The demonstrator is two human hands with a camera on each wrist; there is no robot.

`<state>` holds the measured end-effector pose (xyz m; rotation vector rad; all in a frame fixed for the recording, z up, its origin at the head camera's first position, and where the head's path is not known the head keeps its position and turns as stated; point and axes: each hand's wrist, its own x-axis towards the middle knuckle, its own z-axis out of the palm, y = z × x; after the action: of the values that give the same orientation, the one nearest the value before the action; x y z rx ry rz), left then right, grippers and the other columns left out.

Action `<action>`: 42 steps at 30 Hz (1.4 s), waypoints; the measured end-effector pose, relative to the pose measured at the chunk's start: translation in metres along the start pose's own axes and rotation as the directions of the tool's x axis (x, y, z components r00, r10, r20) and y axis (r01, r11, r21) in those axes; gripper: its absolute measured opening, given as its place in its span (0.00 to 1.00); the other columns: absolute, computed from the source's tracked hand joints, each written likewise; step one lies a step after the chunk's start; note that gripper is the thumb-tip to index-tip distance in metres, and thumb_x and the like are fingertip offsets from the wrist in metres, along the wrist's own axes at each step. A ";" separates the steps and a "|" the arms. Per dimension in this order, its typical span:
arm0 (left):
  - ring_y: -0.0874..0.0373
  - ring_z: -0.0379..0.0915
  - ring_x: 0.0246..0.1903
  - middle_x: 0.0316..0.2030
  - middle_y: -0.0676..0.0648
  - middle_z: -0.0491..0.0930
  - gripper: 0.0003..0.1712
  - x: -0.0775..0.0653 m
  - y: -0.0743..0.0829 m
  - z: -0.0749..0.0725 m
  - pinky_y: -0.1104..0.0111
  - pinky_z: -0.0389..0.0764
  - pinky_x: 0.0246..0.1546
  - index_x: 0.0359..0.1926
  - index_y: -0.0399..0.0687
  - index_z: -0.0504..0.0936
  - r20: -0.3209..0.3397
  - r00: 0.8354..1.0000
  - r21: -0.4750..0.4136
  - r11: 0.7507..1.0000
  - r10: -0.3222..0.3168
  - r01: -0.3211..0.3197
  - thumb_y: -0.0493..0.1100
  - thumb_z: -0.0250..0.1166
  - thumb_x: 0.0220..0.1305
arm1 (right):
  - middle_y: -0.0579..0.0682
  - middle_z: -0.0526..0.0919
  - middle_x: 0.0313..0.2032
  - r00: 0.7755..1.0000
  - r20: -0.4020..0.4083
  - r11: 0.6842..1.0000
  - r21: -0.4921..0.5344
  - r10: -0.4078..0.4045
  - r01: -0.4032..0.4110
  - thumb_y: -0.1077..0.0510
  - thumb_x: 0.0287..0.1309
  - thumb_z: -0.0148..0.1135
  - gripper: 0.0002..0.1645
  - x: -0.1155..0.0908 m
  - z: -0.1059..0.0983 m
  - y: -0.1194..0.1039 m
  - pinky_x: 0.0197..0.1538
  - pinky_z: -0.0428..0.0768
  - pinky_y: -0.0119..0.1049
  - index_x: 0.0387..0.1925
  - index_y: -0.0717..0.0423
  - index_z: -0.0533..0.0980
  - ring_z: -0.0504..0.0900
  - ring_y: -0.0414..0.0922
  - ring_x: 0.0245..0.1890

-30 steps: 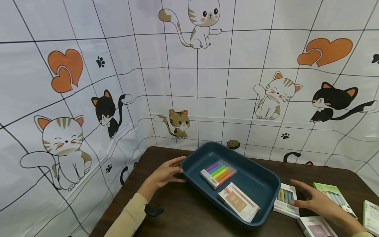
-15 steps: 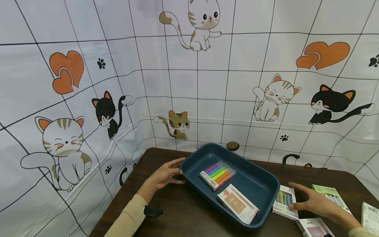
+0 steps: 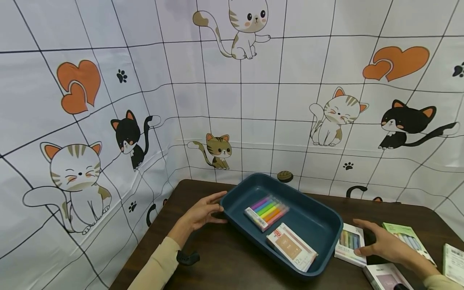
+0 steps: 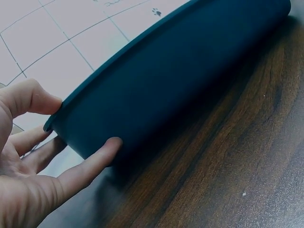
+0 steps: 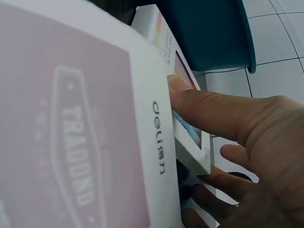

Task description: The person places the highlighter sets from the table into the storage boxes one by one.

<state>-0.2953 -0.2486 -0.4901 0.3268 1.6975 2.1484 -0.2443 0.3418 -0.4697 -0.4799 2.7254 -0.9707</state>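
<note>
My left hand (image 3: 203, 213) rests at the left corner of a dark blue plastic tray (image 3: 326, 209). In the left wrist view, one fingertip touches the rim and another finger lies against the outer wall. My right hand (image 3: 389, 243) spans a white box of coloured sticks (image 3: 349, 241) beside the tray's right end. The right wrist view has the thumb on this box, with the other fingers partly hidden on its far side. Inside the tray lie a clear pack of rainbow-coloured sticks (image 3: 267, 211) and a white and tan box (image 3: 291, 246).
On the right of the dark wood table (image 3: 224, 257) are a white box with a mauve panel (image 3: 388, 278), a green box (image 3: 406, 237) and another pale box (image 3: 454, 264). A cat-print sheet (image 3: 253, 100) hangs behind and at the left.
My right hand has come slightly closer over the white box of coloured sticks, its thumb a little lower. The left hand and the tray keep their place.
</note>
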 end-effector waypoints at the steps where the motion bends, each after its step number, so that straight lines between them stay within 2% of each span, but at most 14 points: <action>1: 0.40 0.73 0.58 0.75 0.36 0.54 0.40 0.000 0.000 0.000 0.38 0.79 0.50 0.79 0.46 0.59 0.001 1.000 0.004 1.000 0.002 -0.002 0.27 0.58 0.68 | 0.80 0.58 0.67 1.000 -0.006 1.000 -0.001 0.009 -0.009 0.49 0.51 0.80 0.61 0.000 0.000 0.000 0.49 0.71 0.75 0.74 0.72 0.55 0.55 0.82 0.64; 4: 0.39 0.73 0.57 0.75 0.36 0.55 0.40 0.000 0.000 0.000 0.38 0.79 0.50 0.79 0.46 0.58 0.003 1.000 0.006 1.000 0.008 -0.008 0.28 0.59 0.68 | 0.81 0.56 0.66 0.999 -0.023 0.999 -0.008 0.036 -0.036 0.47 0.50 0.80 0.63 -0.001 0.000 0.001 0.48 0.72 0.74 0.74 0.73 0.54 0.56 0.83 0.62; 6: 0.38 0.72 0.57 0.75 0.36 0.56 0.40 0.000 0.000 -0.001 0.38 0.79 0.50 0.79 0.46 0.59 0.003 1.000 0.004 1.000 0.009 -0.009 0.28 0.59 0.68 | 0.81 0.56 0.63 0.999 -0.027 0.999 0.010 0.042 -0.042 0.49 0.51 0.80 0.63 -0.001 -0.001 0.002 0.48 0.76 0.69 0.73 0.76 0.53 0.64 0.79 0.58; 8: 0.37 0.72 0.57 0.75 0.37 0.56 0.40 -0.001 0.000 -0.001 0.38 0.79 0.50 0.78 0.47 0.60 0.000 1.000 0.003 1.000 0.005 -0.005 0.28 0.60 0.68 | 0.78 0.67 0.56 1.000 -0.009 0.997 0.072 0.019 -0.019 0.54 0.53 0.79 0.61 0.000 -0.002 0.003 0.45 0.81 0.59 0.71 0.82 0.50 0.75 0.72 0.51; 10: 0.37 0.71 0.58 0.74 0.37 0.56 0.40 -0.001 -0.001 -0.001 0.37 0.79 0.51 0.78 0.47 0.60 -0.003 1.000 0.000 1.000 0.001 -0.001 0.28 0.60 0.68 | 0.71 0.77 0.46 1.000 0.002 0.990 0.140 0.013 -0.013 0.59 0.54 0.77 0.58 0.001 -0.002 0.004 0.39 0.83 0.47 0.69 0.85 0.50 0.82 0.61 0.41; 12: 0.36 0.71 0.58 0.74 0.36 0.56 0.41 -0.001 -0.002 -0.001 0.37 0.78 0.51 0.78 0.47 0.60 -0.001 1.000 0.001 1.000 -0.001 0.001 0.28 0.60 0.68 | 0.61 0.82 0.37 0.999 0.001 0.977 0.211 0.038 -0.037 0.63 0.54 0.76 0.55 0.001 -0.001 0.004 0.34 0.83 0.39 0.67 0.87 0.51 0.82 0.51 0.33; 14: 0.35 0.70 0.59 0.75 0.35 0.55 0.41 -0.001 -0.003 -0.001 0.37 0.78 0.51 0.79 0.47 0.59 0.002 1.000 0.000 1.000 -0.003 0.003 0.29 0.60 0.68 | 0.56 0.83 0.34 0.996 -0.031 0.974 0.215 0.084 -0.076 0.64 0.52 0.77 0.52 0.000 -0.001 0.004 0.34 0.81 0.37 0.67 0.85 0.55 0.81 0.48 0.32; 17: 0.36 0.70 0.58 0.75 0.36 0.55 0.41 -0.001 -0.003 -0.001 0.38 0.79 0.51 0.79 0.47 0.60 0.004 1.000 0.000 1.000 -0.005 0.005 0.28 0.60 0.68 | 0.55 0.80 0.38 0.984 -0.079 0.966 0.220 0.157 -0.136 0.63 0.51 0.78 0.52 -0.003 0.000 0.002 0.36 0.80 0.37 0.67 0.81 0.57 0.79 0.48 0.35; 20: 0.36 0.70 0.58 0.75 0.37 0.55 0.41 -0.001 -0.002 0.000 0.38 0.79 0.50 0.79 0.47 0.60 0.001 1.000 0.002 1.000 -0.003 0.003 0.28 0.60 0.68 | 0.60 0.76 0.42 0.976 -0.102 0.959 0.232 0.191 -0.163 0.62 0.49 0.79 0.54 -0.004 0.001 0.000 0.37 0.79 0.39 0.69 0.77 0.57 0.77 0.50 0.36; 25: 0.37 0.71 0.59 0.74 0.37 0.56 0.41 0.000 0.000 0.001 0.37 0.78 0.51 0.78 0.48 0.60 -0.008 1.000 0.000 1.000 -0.003 0.003 0.27 0.59 0.67 | 0.71 0.66 0.48 0.975 -0.101 0.941 0.300 0.197 -0.159 0.64 0.51 0.78 0.56 -0.005 0.001 0.001 0.38 0.81 0.43 0.71 0.76 0.52 0.77 0.52 0.37; 31: 0.38 0.72 0.58 0.75 0.38 0.56 0.42 -0.001 0.001 0.003 0.37 0.78 0.51 0.79 0.48 0.60 -0.011 1.000 0.004 1.000 -0.010 0.010 0.27 0.59 0.67 | 0.70 0.65 0.45 0.979 -0.095 0.899 0.418 0.181 -0.126 0.70 0.51 0.75 0.55 -0.008 0.003 0.003 0.38 0.86 0.43 0.71 0.78 0.50 0.80 0.52 0.35; 36: 0.38 0.72 0.58 0.74 0.37 0.57 0.41 0.001 0.001 0.003 0.37 0.78 0.50 0.79 0.47 0.59 -0.014 1.000 0.003 1.000 -0.001 0.001 0.27 0.59 0.67 | 0.68 0.64 0.45 0.973 -0.138 0.906 0.408 0.184 -0.114 0.69 0.51 0.75 0.52 -0.011 0.001 0.003 0.38 0.86 0.42 0.70 0.77 0.53 0.80 0.51 0.35; 41: 0.40 0.73 0.57 0.74 0.38 0.57 0.41 0.002 0.000 0.002 0.37 0.79 0.50 0.79 0.48 0.60 -0.014 1.000 -0.001 1.000 -0.002 0.002 0.27 0.59 0.68 | 0.68 0.64 0.46 0.964 -0.158 0.920 0.364 0.212 -0.143 0.66 0.53 0.76 0.51 -0.013 -0.003 0.004 0.37 0.85 0.41 0.70 0.75 0.55 0.78 0.51 0.37; 42: 0.40 0.73 0.57 0.75 0.38 0.57 0.41 0.002 0.000 0.002 0.37 0.79 0.50 0.78 0.48 0.60 -0.013 1.000 0.001 1.000 -0.003 0.003 0.28 0.59 0.68 | 0.71 0.64 0.49 0.965 -0.154 0.927 0.345 0.213 -0.150 0.63 0.54 0.77 0.52 -0.014 -0.004 0.004 0.40 0.85 0.42 0.71 0.75 0.55 0.78 0.55 0.40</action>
<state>-0.2957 -0.2458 -0.4898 0.3107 1.7049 2.1528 -0.2335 0.3520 -0.4681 -0.0737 2.6222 -1.4490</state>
